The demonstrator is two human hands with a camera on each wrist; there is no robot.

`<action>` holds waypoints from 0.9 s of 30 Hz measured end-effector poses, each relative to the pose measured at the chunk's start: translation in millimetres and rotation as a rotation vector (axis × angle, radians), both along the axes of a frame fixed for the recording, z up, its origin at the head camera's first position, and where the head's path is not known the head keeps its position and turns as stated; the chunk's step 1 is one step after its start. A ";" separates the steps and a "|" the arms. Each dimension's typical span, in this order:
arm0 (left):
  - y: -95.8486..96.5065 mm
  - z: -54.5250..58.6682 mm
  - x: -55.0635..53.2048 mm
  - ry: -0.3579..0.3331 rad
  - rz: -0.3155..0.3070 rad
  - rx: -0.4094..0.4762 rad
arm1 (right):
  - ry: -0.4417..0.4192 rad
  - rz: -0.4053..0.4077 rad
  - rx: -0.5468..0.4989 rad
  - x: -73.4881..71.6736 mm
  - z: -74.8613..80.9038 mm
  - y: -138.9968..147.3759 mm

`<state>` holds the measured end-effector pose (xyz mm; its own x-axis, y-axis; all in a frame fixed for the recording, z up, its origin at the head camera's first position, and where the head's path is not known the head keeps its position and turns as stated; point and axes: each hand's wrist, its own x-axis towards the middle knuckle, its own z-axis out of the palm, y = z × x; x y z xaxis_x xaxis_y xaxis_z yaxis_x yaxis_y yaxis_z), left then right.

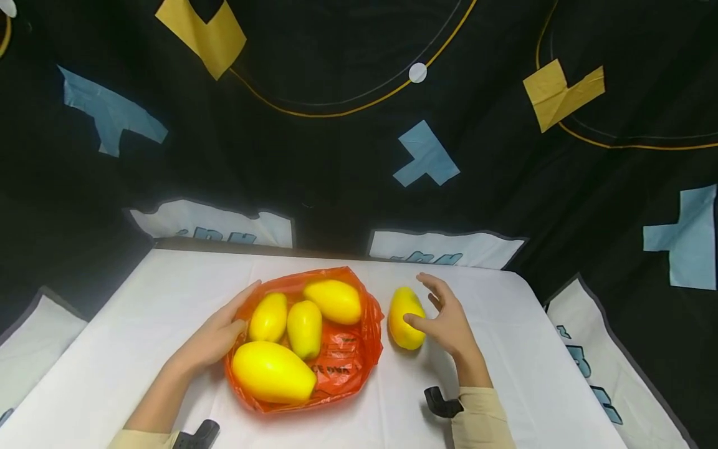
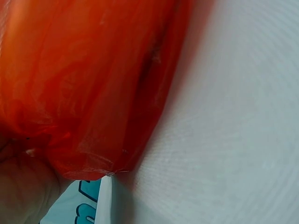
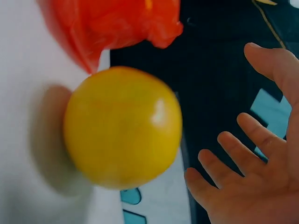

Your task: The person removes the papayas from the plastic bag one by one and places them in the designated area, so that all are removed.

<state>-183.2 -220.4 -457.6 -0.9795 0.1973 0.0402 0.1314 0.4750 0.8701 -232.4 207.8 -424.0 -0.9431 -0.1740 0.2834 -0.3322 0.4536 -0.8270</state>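
A red plastic bag (image 1: 350,368) lies spread on the table with several yellow mangoes (image 1: 305,327) inside it. My left hand (image 1: 215,337) holds the bag's left rim, thumb over the edge and fingers along the outside; in the left wrist view the red film (image 2: 93,84) bunches at the hand (image 2: 28,186). To the right of the bag, a single yellow mango (image 1: 406,318) rests on the white cloth. Over its right side hovers my right hand (image 1: 445,318), thumb and fingers spread apart. The right wrist view has that mango (image 3: 122,128) beside the open palm (image 3: 252,186), with a gap between.
A white cloth (image 1: 527,362) covers the table. Behind it hangs a black curtain (image 1: 314,181) with blue and gold shapes, and white lettered panels (image 1: 443,248) show along the table's far edge. Dark wrist mounts (image 1: 443,404) sit at both sleeves.
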 end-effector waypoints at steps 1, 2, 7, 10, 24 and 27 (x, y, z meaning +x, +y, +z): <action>0.0 0.4 -0.4 0.002 -0.002 0.000 | 0.009 0.006 -0.010 3.5 6.0 -2.2; -0.2 0.5 -0.8 0.002 -0.003 0.000 | 0.016 0.011 -0.019 7.4 12.2 -4.7; -1.0 0.2 -1.2 0.000 -0.007 0.007 | 0.059 0.054 -0.019 24.1 43.0 -18.0; -0.7 -1.5 -1.2 0.000 -0.004 0.010 | 0.075 0.076 0.006 27.3 54.5 -24.0; -0.3 -1.4 1.4 0.003 -0.004 0.022 | 0.137 0.175 0.051 -2.3 40.9 -47.4; 0.0 -2.1 -0.3 0.010 -0.004 0.021 | 0.138 0.175 0.072 -6.1 42.8 -54.8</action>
